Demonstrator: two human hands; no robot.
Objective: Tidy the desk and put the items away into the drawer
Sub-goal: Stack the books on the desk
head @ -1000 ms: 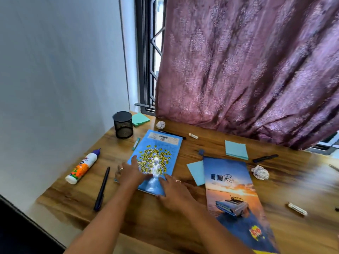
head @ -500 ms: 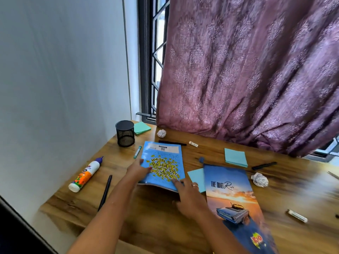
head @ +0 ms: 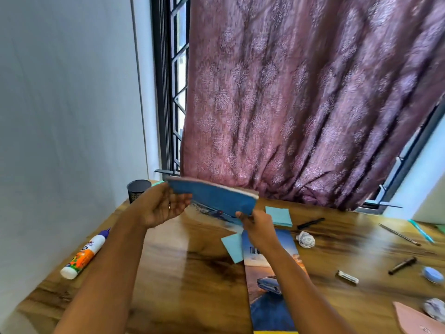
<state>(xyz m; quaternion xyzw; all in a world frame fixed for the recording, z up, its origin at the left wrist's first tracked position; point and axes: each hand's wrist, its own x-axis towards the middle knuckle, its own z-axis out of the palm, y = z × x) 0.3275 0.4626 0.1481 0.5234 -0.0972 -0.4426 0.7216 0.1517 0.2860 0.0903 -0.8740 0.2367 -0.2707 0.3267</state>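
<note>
A blue notebook (head: 214, 197) hangs in the air above the wooden desk (head: 192, 273), tilted so that its underside and white page edge face me. My left hand (head: 163, 206) grips its left end and my right hand (head: 255, 222) pinches its lower right corner. A second book with a car on its cover (head: 269, 285) lies flat under my right forearm. A glue bottle (head: 84, 254) lies at the desk's left edge. No drawer is in view.
A black mesh cup (head: 138, 189) stands at the back left. Teal sticky notes (head: 279, 215), crumpled paper balls (head: 305, 239), black pens (head: 310, 223), a small white stick (head: 346, 277) and a pink paper (head: 416, 321) are scattered to the right. A purple curtain hangs behind.
Both hands took hold of the blue notebook, which lay flat on the desk, and lifted it up into the air. The camera tilted upward.
</note>
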